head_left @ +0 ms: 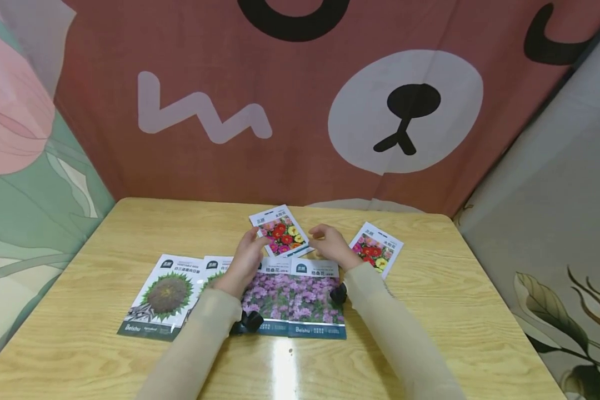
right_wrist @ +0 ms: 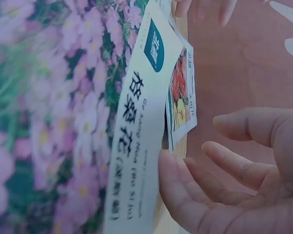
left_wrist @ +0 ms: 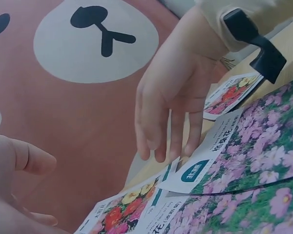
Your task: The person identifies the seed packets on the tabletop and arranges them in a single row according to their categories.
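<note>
Two sunflower packets [head_left: 162, 297] and two purple-flower packets [head_left: 316, 294] lay in a row on the table [head_left: 440, 333], that part seemingly done. Behind them a small packet [head_left: 282, 230] lay tilted between the left hand [head_left: 246, 260] and right hand [head_left: 334, 247], both with fingers loosely spread, seemingly holding nothing. Straightening it apparently remained, as did a second small packet [head_left: 376, 250], askew beside the right hand.
</note>
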Demonstrator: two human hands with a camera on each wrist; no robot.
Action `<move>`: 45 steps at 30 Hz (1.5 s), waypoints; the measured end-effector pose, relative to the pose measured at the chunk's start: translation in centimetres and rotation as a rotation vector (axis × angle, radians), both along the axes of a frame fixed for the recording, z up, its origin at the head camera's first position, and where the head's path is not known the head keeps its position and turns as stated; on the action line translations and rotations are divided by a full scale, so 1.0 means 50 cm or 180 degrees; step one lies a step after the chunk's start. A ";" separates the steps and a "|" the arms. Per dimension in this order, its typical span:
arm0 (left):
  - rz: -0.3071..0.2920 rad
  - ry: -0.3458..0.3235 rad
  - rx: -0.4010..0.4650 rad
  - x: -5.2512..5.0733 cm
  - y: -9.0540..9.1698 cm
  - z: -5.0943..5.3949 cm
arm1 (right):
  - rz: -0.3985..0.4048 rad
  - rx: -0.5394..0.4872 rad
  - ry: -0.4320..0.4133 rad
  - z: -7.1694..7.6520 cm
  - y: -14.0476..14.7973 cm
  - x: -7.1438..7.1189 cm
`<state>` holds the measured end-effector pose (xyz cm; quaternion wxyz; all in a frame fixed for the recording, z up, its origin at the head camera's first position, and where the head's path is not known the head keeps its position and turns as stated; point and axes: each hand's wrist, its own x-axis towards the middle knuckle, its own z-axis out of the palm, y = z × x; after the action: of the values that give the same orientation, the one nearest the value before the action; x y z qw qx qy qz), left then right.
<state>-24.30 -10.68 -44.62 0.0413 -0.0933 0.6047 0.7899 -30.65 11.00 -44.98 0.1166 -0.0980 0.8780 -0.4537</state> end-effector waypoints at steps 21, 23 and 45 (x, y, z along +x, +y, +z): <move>0.0154 -0.0027 -0.0011 -0.022 0.010 -0.014 | -0.0285 -0.0198 0.0006 -0.014 -0.032 -0.020; 0.0189 -0.0003 0.0005 -0.021 0.009 -0.017 | -0.0359 -0.0288 -0.0084 -0.016 -0.035 -0.024; 0.0147 0.0117 -0.0875 -0.009 0.005 -0.020 | -0.0851 -0.1601 -0.0219 -0.029 -0.027 -0.018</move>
<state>-24.75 -10.45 -45.64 -0.0010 -0.0974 0.7056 0.7018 -31.56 9.66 -46.45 0.0575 0.0083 0.7386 -0.6716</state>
